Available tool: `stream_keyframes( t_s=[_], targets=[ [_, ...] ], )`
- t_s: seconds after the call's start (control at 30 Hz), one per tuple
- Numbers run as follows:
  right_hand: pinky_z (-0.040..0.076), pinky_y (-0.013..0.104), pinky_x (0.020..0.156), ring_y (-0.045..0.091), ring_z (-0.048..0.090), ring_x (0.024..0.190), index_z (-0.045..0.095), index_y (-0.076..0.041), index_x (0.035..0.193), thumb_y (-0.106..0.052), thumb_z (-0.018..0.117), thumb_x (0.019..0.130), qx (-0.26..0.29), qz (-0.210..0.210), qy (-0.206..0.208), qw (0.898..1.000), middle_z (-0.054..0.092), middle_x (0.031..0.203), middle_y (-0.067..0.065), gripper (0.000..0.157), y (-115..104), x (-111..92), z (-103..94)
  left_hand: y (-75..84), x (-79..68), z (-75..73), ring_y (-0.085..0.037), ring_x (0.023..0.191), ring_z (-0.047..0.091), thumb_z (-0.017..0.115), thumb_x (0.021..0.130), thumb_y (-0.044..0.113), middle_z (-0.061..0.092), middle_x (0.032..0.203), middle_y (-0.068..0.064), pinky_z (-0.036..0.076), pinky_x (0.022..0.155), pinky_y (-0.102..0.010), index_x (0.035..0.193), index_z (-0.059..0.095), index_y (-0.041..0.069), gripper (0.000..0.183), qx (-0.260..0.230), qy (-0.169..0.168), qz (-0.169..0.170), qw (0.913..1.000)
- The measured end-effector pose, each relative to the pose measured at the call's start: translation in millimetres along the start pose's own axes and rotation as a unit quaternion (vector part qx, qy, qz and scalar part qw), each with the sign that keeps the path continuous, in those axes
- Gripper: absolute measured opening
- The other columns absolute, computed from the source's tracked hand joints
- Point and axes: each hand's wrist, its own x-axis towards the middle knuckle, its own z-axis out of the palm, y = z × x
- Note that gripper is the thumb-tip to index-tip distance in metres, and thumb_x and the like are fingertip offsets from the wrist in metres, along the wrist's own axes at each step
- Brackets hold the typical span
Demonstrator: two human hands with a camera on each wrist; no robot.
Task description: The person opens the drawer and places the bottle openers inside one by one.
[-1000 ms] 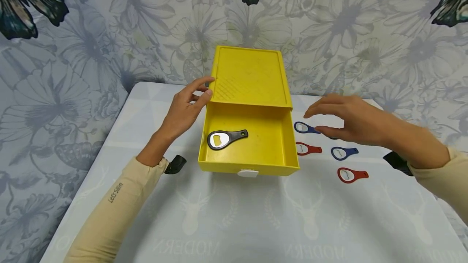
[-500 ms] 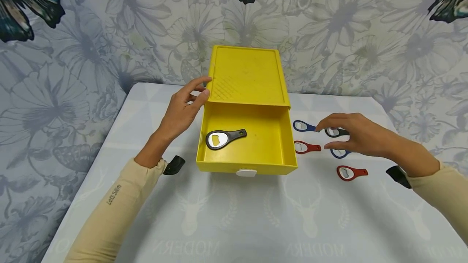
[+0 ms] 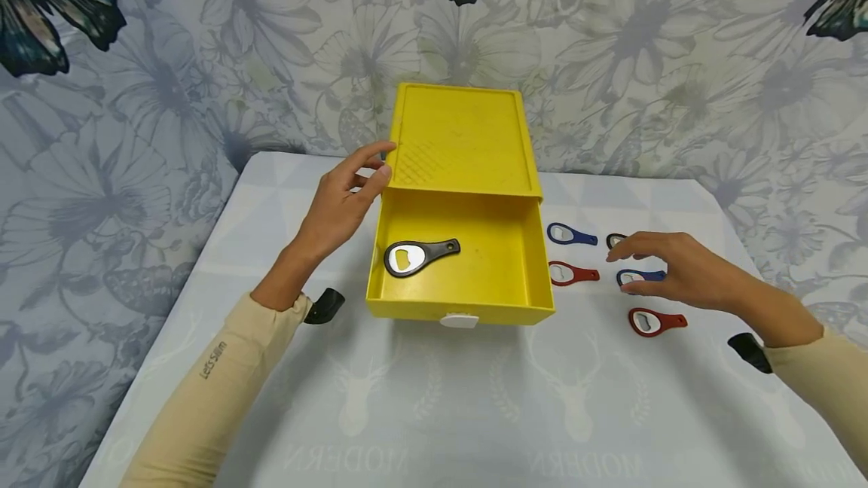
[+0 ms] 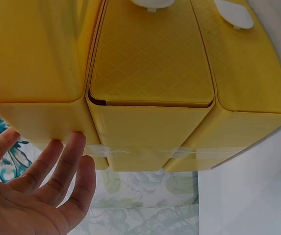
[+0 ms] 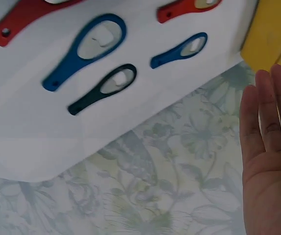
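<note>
My left hand (image 3: 339, 202) touches the upper left side of a yellow drawer unit (image 3: 468, 141) with its fingertips; in the left wrist view its fingers are extended against the casing. The top drawer (image 3: 502, 315) is pulled out, and a black bottle opener (image 3: 444, 249) lies inside it, toward the left. Right of the unit, my right hand (image 3: 685, 269) hovers over a blue bottle opener (image 3: 658, 276), thumb and fingers apart on either side of it. The fingers partly hide a black bottle opener (image 3: 613, 239) just behind. In the right wrist view the fingers look straight, holding nothing.
Another blue bottle opener (image 3: 579, 237) and a red bottle opener (image 3: 583, 275) lie close to the drawer's right side. A second red bottle opener (image 3: 667, 321) is nearer the front. The unit stands on a white patterned table (image 3: 434, 413) against a flowered wall covering (image 3: 610, 44).
My right hand has come down and forward from above the far openers to the nearer blue bottle opener. The left hand stays on the drawer unit.
</note>
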Motion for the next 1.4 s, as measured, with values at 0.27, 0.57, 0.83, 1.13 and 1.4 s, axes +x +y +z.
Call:
stream_keyframes(
  t_s=[0.27, 0.57, 0.83, 1.13, 1.4],
  targets=[
    [0.052, 0.016, 0.084, 0.006, 0.064, 0.102, 0.073, -0.027, 0.108, -0.019, 0.091, 0.073, 0.014, -0.004, 0.009, 1.0, 0.069, 0.111, -0.014, 0.04, 24, -15, 31.4, -1.1, 1.8, 1.5, -0.027, 0.099, 0.067, 0.05, 0.105, 0.041, 0.059, 0.131, -0.012, 0.051, 0.082, -0.039, 0.149, 0.049, 0.029, 0.046, 0.002, 0.009, 0.003, 1.0],
    [0.049, 0.017, 0.086, 0.001, 0.06, 0.101, 0.076, -0.034, 0.095, -0.021, 0.09, 0.075, 0.033, -0.003, -0.003, 0.999, 0.068, 0.107, -0.016, 0.027, 45, -33, 61.3, -2.3, 2.2, 3.4, -0.027, 0.097, 0.066, 0.05, 0.105, 0.04, 0.059, 0.13, -0.013, 0.051, 0.083, -0.039, 0.149, 0.049, 0.029, 0.045, 0.0, 0.006, 0.007, 1.0],
    [0.05, 0.015, 0.086, 0.009, 0.062, 0.101, 0.075, -0.033, 0.1, -0.021, 0.092, 0.07, 0.026, -0.015, -0.013, 0.999, 0.068, 0.109, -0.013, 0.036, 52, -44, 74.6, -2.6, 1.6, 3.6, -0.027, 0.097, 0.066, 0.05, 0.105, 0.041, 0.059, 0.131, -0.012, 0.051, 0.084, -0.04, 0.149, 0.049, 0.03, 0.045, 0.0, 0.004, 0.009, 0.9999],
    [0.056, 0.024, 0.077, 0.011, 0.059, 0.097, 0.074, -0.029, 0.101, -0.013, 0.092, 0.069, 0.04, -0.019, -0.021, 0.999, 0.066, 0.111, -0.008, 0.04, 56, -45, 80.3, -5.1, -0.9, 2.2, -0.027, 0.096, 0.065, 0.05, 0.105, 0.042, 0.058, 0.132, -0.012, 0.051, 0.083, -0.039, 0.149, 0.048, 0.03, 0.046, 0.005, 0.016, 0.001, 0.9999],
    [0.057, 0.024, 0.075, 0.016, 0.057, 0.103, 0.071, -0.029, 0.105, -0.005, 0.086, 0.074, 0.042, 0.02, -0.042, 0.998, 0.063, 0.115, -0.005, 0.042, 57, -51, 81.5, -3.6, 0.1, 4.3, -0.027, 0.097, 0.066, 0.05, 0.105, 0.041, 0.058, 0.133, -0.012, 0.051, 0.084, -0.04, 0.149, 0.048, 0.029, 0.046, 0.002, 0.011, 0.005, 0.9999]
  ],
)
